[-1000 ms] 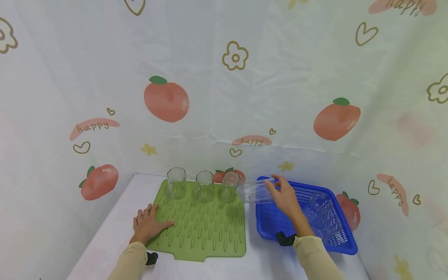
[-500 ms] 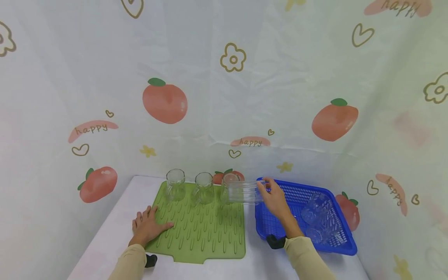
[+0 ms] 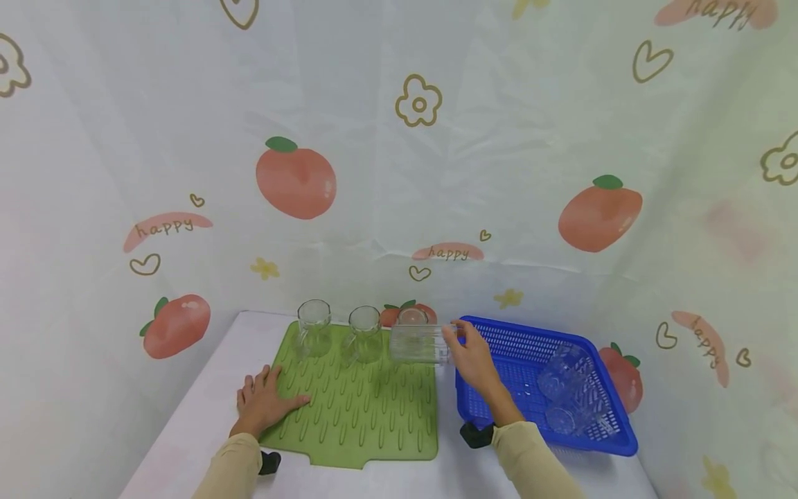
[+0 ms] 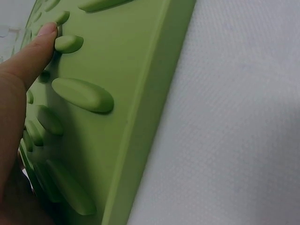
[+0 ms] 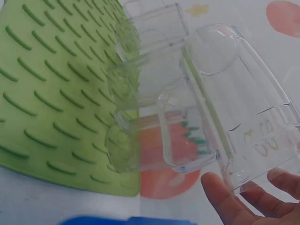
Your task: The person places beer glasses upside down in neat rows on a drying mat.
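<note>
My right hand (image 3: 472, 357) pinches one end of a clear mug (image 3: 416, 344) with thumb and fingers. This mug lies on its side in the air at the mat's back right corner. In the right wrist view, the fingertips (image 5: 213, 185) are at its lower end. Behind it, partly covered in the head view, stands another clear mug (image 3: 413, 317). Two more clear mugs, a middle one (image 3: 365, 334) and a left one (image 3: 314, 329), stand along the back of the green ridged mat (image 3: 349, 423). My left hand (image 3: 264, 402) rests spread on the mat's left edge.
A blue perforated basket (image 3: 542, 326) stands right of the mat, with several clear glass pieces (image 3: 567, 388) in its right side. A white cloth with printed fruit (image 3: 296, 181) hangs close behind the table (image 3: 212, 367).
My right hand has carried the sideways mug left, from over the basket's edge to the mat's back right corner, in front of the third standing mug. The left hand stays in place.
</note>
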Available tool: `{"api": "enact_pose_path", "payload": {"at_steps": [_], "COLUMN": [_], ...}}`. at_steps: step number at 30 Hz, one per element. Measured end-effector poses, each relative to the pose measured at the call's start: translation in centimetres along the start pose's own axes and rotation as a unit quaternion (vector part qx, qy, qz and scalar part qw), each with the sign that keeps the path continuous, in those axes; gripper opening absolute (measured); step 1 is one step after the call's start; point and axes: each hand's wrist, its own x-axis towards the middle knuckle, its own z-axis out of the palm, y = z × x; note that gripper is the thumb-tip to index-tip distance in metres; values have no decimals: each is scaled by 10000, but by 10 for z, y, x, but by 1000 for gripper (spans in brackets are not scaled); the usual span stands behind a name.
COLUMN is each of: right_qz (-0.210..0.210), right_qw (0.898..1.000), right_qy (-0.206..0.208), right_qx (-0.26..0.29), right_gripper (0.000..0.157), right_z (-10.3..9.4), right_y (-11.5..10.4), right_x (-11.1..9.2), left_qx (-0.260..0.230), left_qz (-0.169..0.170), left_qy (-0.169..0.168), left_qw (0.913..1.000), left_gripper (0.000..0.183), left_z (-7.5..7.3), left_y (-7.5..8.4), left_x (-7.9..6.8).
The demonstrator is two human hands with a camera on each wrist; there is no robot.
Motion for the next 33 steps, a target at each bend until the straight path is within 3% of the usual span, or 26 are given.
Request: {"api": "enact_pose_path", "payload": {"at_steps": [9,16,23,33], "right_qz": [-83,-164,-144,-154], "right_qw": [9994,9982,9964,9945], "right_qy": [6,-92,-289,-267], "right_qx": [346,564,782,1005], "right_gripper": [57,57,61,59], "right_z": [17,34,52,76], "right_y": [-6,-9,-13,-15], "right_x": [-2,-5,-9,-16], "left_qx": [-80,62,18,93], "left_qz": [95,-7,56,-45], "left_qy": [186,10,90,35], "left_qw": [9997,10000,9999,9999], "left_gripper": [121,120,123,118], "left_z": [7,5,7,6], "left_y": [-5,-5,-11,-5], "left_x": [3,5,7,3]}}
